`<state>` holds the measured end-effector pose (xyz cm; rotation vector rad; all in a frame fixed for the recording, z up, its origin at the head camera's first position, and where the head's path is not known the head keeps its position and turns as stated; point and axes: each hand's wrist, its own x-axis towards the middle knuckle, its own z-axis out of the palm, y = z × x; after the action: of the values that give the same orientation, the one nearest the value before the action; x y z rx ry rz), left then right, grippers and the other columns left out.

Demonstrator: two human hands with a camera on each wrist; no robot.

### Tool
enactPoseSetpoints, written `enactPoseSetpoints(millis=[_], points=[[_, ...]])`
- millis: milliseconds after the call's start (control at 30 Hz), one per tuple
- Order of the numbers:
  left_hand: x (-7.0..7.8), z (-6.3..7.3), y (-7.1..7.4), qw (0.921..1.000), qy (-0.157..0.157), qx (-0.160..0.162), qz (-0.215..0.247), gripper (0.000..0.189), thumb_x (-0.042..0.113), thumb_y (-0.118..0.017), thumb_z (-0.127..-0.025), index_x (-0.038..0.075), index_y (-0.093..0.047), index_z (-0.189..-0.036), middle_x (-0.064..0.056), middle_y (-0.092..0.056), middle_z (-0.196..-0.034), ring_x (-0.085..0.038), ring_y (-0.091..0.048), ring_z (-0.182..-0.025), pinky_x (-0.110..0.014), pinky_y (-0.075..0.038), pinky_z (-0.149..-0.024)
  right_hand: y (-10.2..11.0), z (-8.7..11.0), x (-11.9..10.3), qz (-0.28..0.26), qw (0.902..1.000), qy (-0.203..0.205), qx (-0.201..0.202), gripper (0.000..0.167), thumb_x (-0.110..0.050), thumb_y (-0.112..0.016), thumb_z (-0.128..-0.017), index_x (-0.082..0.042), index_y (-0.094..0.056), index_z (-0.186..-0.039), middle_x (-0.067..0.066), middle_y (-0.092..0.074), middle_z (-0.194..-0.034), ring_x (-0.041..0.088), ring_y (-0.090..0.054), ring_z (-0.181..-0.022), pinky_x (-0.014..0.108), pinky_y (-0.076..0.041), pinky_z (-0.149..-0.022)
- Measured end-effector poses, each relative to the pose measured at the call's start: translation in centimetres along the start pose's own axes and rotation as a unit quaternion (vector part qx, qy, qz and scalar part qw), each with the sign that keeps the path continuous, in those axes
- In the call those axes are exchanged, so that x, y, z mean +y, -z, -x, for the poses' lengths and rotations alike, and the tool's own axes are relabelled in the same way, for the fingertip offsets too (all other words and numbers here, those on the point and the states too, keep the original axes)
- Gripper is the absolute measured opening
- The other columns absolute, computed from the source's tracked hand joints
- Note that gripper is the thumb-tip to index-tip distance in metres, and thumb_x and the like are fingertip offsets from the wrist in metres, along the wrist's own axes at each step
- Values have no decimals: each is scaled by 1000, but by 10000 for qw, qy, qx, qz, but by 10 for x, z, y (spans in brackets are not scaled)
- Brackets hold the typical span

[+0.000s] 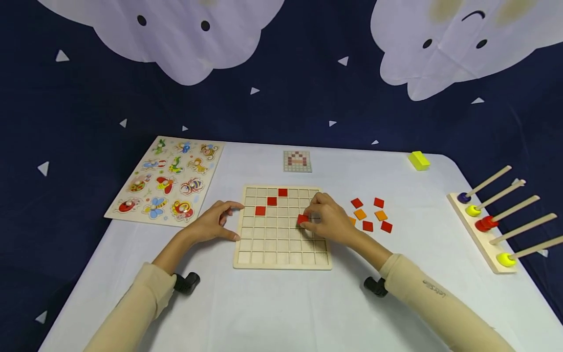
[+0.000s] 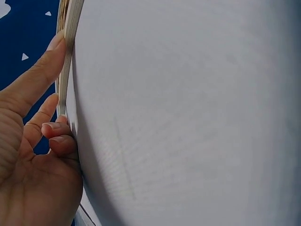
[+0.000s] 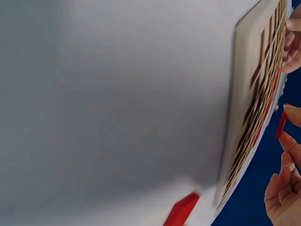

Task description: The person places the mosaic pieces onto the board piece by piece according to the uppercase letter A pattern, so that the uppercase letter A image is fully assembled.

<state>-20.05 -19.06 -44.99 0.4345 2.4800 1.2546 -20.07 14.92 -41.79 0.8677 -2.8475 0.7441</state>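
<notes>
Tile [image 1: 302,220] in play! Head view: red and flat, it's pinched in the fingers of the right hand [image 1: 327,217], over the board [image 1: 281,259], between two and three o'clock of its middle. Placing looks under way; next calls for squaring it to the grid and letting go. Left hand [image 1: 213,222], thumb and forefinger spread, touches the rim at nine o'clock. Left wrist: thumb against pale, wood-like edge. Right wrist: tile's thin side, fingertips at both ends.

The right grip [image 1: 329,218] pinches a red tile [image 1: 301,219] over the gridded board [image 1: 277,239].
</notes>
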Motion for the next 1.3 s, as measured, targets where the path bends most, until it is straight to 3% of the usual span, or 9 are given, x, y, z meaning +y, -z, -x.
enactPoseSetpoints(millis=[233, 633, 967, 1300], points=[[2, 0, 1, 10000, -7, -16, 25, 79, 14, -90, -70, 8, -52, -139, -11, -41, -105, -21, -38, -83, -32, -35, -73, -15, -22, -22, -19, 9993, 349, -167, 23, -24, -84, -79, -6, -77, -91, 1, -53, -93, 16, -47, -93, 32, -48, -77], [3, 1, 2, 10000, -15, -2, 25, 78, 14, -90, -70, 9, -53, -138, -11, -42, -105, -20, -38, -82, -31, -35, -72, -39, -50, -48, 16, 9966, 638, -516, 24, -25, -83, -81, -6, -78, -96, 2, -57, -95, 16, -48, -91, 29, -47, -76], [0, 0, 1, 9999, -50, -75, 65, 79, 17, -90, -70, 10, -52, -139, -12, -42, -107, -20, -38, -82, -32, -34, -72, -55, -57, -51, 210, 9969, 556, -509, 20, -25, -81, -83, -10, -78, -95, 2, -51, -89, 16, -44, -85, 29, -44, -73], [-1, 0, 2, 10000, 48, -65, 54, 80, 18, -90, -71, 10, -52, -140, -12, -41, -107, -20, -38, -82, -33, -34, -72, -59, -63, -56, -230, 9966, 66, -784, 13, -25, -83, -81, -15, -74, -82, 1, -53, -85, 17, -42, -84, 27, -39, -68]])
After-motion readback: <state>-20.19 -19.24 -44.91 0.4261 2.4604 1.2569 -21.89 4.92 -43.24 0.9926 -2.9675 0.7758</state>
